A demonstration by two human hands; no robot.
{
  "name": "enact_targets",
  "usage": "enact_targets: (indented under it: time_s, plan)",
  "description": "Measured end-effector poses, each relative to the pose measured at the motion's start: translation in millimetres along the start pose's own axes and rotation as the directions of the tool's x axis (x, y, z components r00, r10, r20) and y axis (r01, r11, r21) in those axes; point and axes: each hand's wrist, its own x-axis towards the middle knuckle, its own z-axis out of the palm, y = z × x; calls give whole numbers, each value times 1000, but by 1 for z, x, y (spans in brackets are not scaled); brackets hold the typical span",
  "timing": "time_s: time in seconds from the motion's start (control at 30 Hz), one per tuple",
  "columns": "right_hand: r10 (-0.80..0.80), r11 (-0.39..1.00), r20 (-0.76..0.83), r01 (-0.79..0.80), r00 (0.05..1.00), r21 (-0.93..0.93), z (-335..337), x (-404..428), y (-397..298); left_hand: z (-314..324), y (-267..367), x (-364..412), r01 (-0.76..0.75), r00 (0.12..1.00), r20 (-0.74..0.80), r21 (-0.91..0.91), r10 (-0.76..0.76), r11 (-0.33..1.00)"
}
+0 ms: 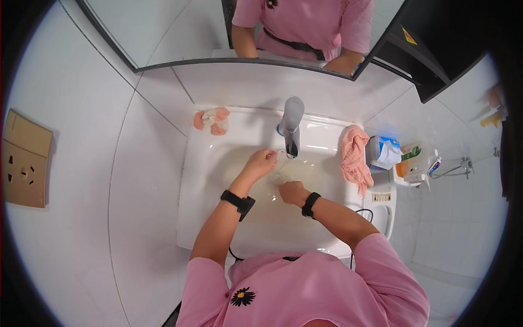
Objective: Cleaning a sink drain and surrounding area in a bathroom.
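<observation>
A white washbasin in front of me holds cloudy water. My left hand is just left of the tap spout, fingers curled together. A small pale bit shows by its fingertips, too unclear to name. My right hand is lower and to the right, bent into a fist shape, its fingers down at the rippled water and hidden. The grey metal tap rises from the basin's back ledge, and a thin stream seems to fall beneath its spout. Black bands circle both wrists.
Crumpled pink-and-white fabric, apparently small socks, lies on the back left ledge. A peach cloth drapes over the right rim. Beyond it stand a blue tissue pack and bottles. A mirror and black cabinet overhang the back.
</observation>
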Motion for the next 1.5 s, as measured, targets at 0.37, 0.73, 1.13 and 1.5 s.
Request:
enact_targets:
  time_s: [0.37, 0.73, 1.13, 1.5]
  plan:
    - [92, 996, -42, -92, 995, 4, -10, 4, 8, -24, -5, -16, 101, 994, 32, 17, -101, 995]
    - [48, 761, -41, -10, 998, 648, -48, 12, 21, -3, -59, 24, -75, 997, -12, 78, 76, 994]
    - [368, -568, -154, 354, 917, 743, -79, 7, 10, 49, -8, -10, 243, 968, 214, -652, -134, 718]
    - [324, -127, -86, 133, 942, 983, -108, -41, -17, 48, 6, -37, 266, 964, 223, -777, -144, 570]
